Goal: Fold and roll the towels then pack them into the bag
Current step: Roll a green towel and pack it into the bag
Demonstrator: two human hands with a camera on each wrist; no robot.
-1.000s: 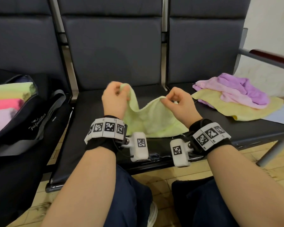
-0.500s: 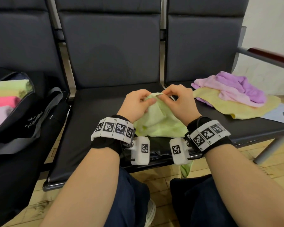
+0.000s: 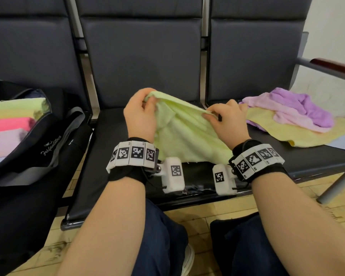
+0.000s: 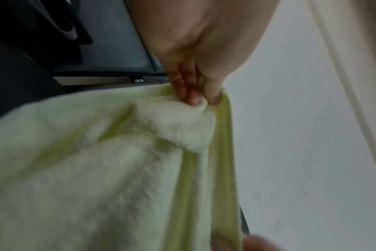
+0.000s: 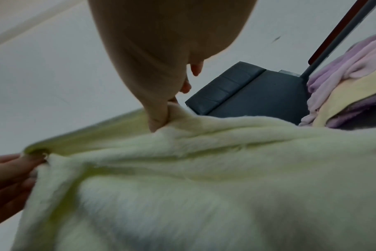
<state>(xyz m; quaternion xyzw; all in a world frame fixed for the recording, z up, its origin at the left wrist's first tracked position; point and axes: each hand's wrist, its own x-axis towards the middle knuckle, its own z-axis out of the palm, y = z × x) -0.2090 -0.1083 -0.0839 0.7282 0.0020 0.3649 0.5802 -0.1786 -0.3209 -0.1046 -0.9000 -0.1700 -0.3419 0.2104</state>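
Observation:
A pale green towel (image 3: 185,134) hangs over the middle seat, stretched between my two hands. My left hand (image 3: 147,100) pinches its upper left corner between thumb and fingers; the same pinch shows in the left wrist view (image 4: 202,100). My right hand (image 3: 209,114) pinches the top edge further right, also seen in the right wrist view (image 5: 161,118). The towel (image 4: 97,169) (image 5: 204,178) droops below both grips. The black bag (image 3: 38,148) stands open on the left seat with rolled towels (image 3: 8,124) in green, pink and lilac inside.
A loose heap of purple and pink towels (image 3: 299,108) lies on a yellow towel (image 3: 299,134) on the right seat. A wooden armrest (image 3: 335,66) juts at far right. My knees are below the middle seat's front edge (image 3: 187,202).
My hands, together at the towel's middle half a second ago, have drawn apart. The left hand rose up and left, and the towel's top edge is pulled taut between them.

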